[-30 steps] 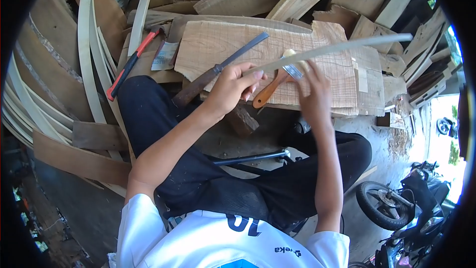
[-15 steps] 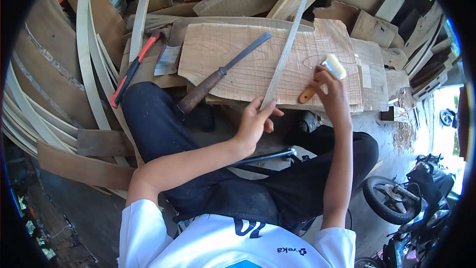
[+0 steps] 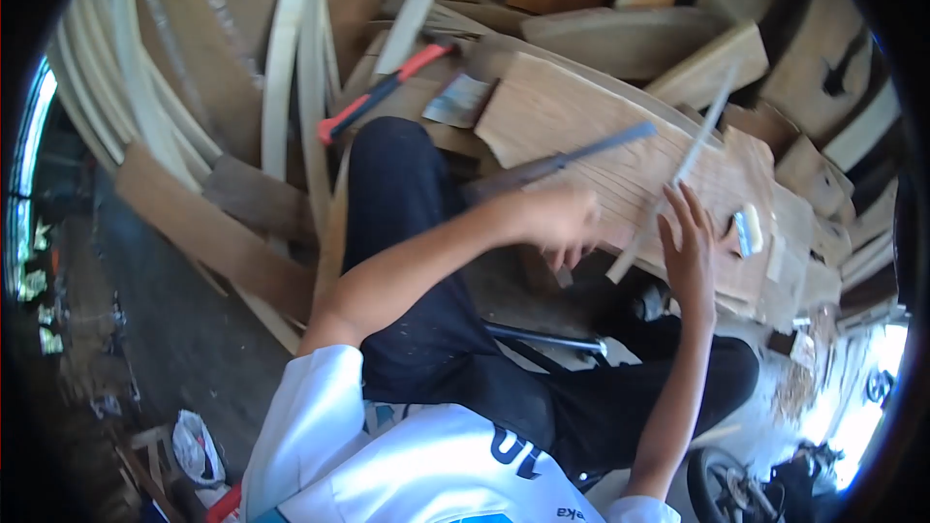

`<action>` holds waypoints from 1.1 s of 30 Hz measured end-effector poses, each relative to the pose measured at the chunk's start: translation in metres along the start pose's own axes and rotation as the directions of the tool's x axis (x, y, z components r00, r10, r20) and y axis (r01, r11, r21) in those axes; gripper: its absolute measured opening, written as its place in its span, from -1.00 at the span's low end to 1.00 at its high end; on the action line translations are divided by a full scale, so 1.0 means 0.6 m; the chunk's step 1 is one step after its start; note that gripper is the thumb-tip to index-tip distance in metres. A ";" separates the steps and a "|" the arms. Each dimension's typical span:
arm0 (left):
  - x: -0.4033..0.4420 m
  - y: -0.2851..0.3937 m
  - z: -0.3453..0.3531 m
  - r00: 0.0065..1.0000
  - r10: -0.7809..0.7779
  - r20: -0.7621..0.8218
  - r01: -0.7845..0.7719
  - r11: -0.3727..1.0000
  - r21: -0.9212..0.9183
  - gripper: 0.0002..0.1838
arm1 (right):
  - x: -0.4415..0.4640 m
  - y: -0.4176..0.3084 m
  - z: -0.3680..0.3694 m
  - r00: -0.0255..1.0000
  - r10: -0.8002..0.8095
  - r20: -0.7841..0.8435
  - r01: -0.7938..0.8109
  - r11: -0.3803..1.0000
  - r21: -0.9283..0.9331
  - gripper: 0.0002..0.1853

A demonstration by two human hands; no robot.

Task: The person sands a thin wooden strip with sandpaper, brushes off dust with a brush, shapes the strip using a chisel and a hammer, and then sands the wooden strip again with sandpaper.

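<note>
My left hand, smeared by motion, is over the near edge of the wooden board, close to the chisel-like tool. Its grip is unclear. The tool's flat dark blade shows, while its handle is partly hidden by my left forearm. My right hand has its fingers stretched out beside the pale thin strip, overlapping it in view; contact is unclear. That strip slants across the board and past its near edge. Just right of my right hand is a paintbrush with pale bristles, its handle mostly hidden.
A red and black hammer lies left of the board, beside a piece of printed paper. Long bent wooden strips lean at the left. Several boards are stacked behind. A motorbike wheel is at the lower right.
The camera view has swung, shifting the scene rightward. My left hand has let go of the strip and moved left toward the tool. My right hand's fingers have spread out near the strip.
</note>
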State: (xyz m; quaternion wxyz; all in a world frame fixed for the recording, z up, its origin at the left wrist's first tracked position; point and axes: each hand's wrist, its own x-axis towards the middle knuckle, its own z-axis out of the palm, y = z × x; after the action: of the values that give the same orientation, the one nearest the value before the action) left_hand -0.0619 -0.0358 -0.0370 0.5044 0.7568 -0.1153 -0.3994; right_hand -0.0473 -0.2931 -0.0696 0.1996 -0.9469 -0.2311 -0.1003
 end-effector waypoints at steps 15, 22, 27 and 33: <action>-0.070 -0.342 -0.486 0.549 -0.137 -0.824 0.706 0.605 0.369 0.06 | 0.040 0.023 -0.019 0.994 0.036 -0.106 -0.020 0.988 0.155 -0.62; -0.007 -0.110 -0.317 0.548 0.307 -0.778 0.305 0.793 0.527 -0.48 | 0.013 0.021 -0.043 0.994 0.112 0.008 -0.112 0.978 0.178 -0.82; 0.027 0.005 -0.110 0.885 0.160 -0.437 0.278 0.571 0.773 -0.39 | 0.001 0.022 -0.047 0.987 0.155 -0.041 -0.147 0.976 0.163 -0.79; 0.053 -0.025 -0.054 0.786 0.395 -0.475 0.241 0.512 0.825 -0.62 | 0.003 0.019 -0.053 0.983 0.184 -0.004 -0.180 0.967 0.181 -0.67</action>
State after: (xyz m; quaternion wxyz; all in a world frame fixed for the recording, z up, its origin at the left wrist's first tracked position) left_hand -0.0210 -0.0256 -0.0600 0.0913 0.9825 -0.1624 0.0032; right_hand -0.0435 -0.3152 -0.0445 0.2950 -0.9411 -0.1494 -0.0701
